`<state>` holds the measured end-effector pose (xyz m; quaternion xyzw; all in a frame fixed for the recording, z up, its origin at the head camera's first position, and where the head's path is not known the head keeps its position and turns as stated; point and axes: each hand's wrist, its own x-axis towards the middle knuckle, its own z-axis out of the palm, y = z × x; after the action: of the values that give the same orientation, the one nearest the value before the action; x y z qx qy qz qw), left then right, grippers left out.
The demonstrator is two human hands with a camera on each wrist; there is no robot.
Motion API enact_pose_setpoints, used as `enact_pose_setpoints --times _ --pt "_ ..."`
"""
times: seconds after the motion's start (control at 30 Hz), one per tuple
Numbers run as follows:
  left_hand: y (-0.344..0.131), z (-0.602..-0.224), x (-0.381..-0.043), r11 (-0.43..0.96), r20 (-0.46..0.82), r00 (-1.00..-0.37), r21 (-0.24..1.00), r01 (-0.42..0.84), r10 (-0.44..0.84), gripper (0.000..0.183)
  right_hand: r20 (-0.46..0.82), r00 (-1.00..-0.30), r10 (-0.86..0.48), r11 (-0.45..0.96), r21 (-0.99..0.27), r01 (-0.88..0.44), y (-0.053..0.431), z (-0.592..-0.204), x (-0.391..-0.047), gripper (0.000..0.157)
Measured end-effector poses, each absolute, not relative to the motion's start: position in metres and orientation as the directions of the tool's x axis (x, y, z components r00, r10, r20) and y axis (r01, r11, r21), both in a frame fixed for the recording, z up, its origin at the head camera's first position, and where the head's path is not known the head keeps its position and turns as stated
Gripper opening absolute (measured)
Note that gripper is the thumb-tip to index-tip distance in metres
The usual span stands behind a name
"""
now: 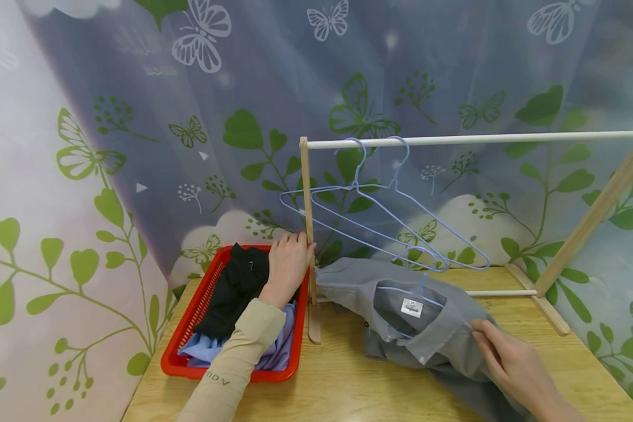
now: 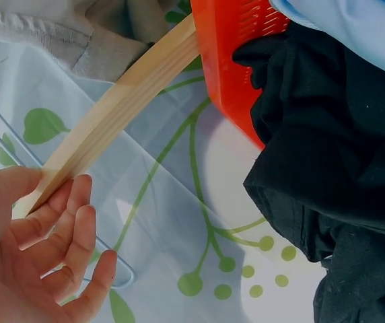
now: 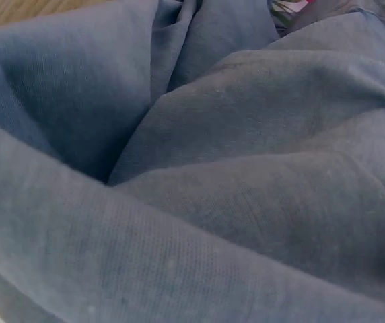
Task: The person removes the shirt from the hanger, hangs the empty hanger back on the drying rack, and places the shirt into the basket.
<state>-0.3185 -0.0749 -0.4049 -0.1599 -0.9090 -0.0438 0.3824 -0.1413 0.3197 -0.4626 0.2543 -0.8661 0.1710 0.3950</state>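
My left hand [image 1: 289,264] grips the left wooden post [image 1: 308,196] of a small clothes rack. In the left wrist view, thumb and fingers pinch the post [image 2: 115,118] between them. A grey collared shirt [image 1: 343,276] with a white neck label sags over the table on a light-blue hanger, whose hook [image 1: 421,248] pokes up above the neck. At the shirt's right shoulder my right hand [image 1: 514,360] pinches the cloth beside the collar. Folds of grey fabric [image 3: 246,202] fill the right wrist view, and the hand is hidden there.
Two empty light-blue hangers [image 1: 360,176] hang from the white top rail [image 1: 480,139]. A red basket [image 1: 167,358] left of the rack holds a black garment [image 1: 237,287] and blue and purple clothes. The rack's slanted right post [image 1: 593,217] stands on the wooden table [image 1: 343,387]. A printed curtain hangs behind.
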Motion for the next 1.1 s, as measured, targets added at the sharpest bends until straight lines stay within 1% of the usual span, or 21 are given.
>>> enact_pose_setpoints --times 0.2,0.3,0.4,0.53,0.6,0.7,0.8,0.93,1.1 --pt "-0.079 -0.404 -0.312 0.940 0.687 -0.676 -0.027 0.341 0.265 0.027 0.770 -0.574 -0.279 0.797 -0.149 -0.586 0.319 -0.461 -0.142 0.009" --pt "-0.080 -0.402 -0.303 0.918 0.677 -0.680 0.016 0.396 0.282 0.025 0.775 -0.570 -0.273 0.798 -0.149 -0.584 0.320 -0.458 -0.142 0.010" --pt "-0.081 -0.399 -0.294 0.863 0.644 -0.682 0.068 0.501 0.345 0.025 0.787 -0.550 -0.278 0.797 -0.130 -0.589 0.321 -0.455 -0.143 0.018" --pt "-0.080 -0.397 -0.286 0.749 0.529 -0.687 0.136 0.649 0.499 0.029 0.804 -0.526 -0.278 0.792 -0.118 -0.599 0.323 -0.446 -0.145 0.035" --pt "-0.080 -0.397 -0.284 0.703 0.475 -0.677 0.156 0.694 0.563 0.030 0.809 -0.519 -0.276 0.790 -0.117 -0.602 0.322 -0.441 -0.146 0.040" --pt "-0.079 -0.399 -0.282 0.654 0.466 -0.638 0.154 0.741 0.613 0.026 0.818 -0.504 -0.276 0.790 -0.106 -0.604 0.322 -0.434 -0.146 0.049" --pt "-0.081 -0.399 -0.280 0.622 0.506 -0.615 0.181 0.762 0.605 0.018 0.830 -0.485 -0.276 0.790 -0.092 -0.606 0.321 -0.428 -0.147 0.053" --pt "-0.084 -0.398 -0.274 0.577 0.544 -0.612 0.261 0.774 0.574 0.012 0.846 -0.461 -0.267 0.790 -0.081 -0.608 0.321 -0.420 -0.148 0.055" --pt "-0.090 -0.395 -0.264 0.530 0.578 -0.611 0.330 0.781 0.540 0.009 0.847 -0.464 -0.258 0.802 -0.080 -0.592 0.321 -0.411 -0.149 0.054"
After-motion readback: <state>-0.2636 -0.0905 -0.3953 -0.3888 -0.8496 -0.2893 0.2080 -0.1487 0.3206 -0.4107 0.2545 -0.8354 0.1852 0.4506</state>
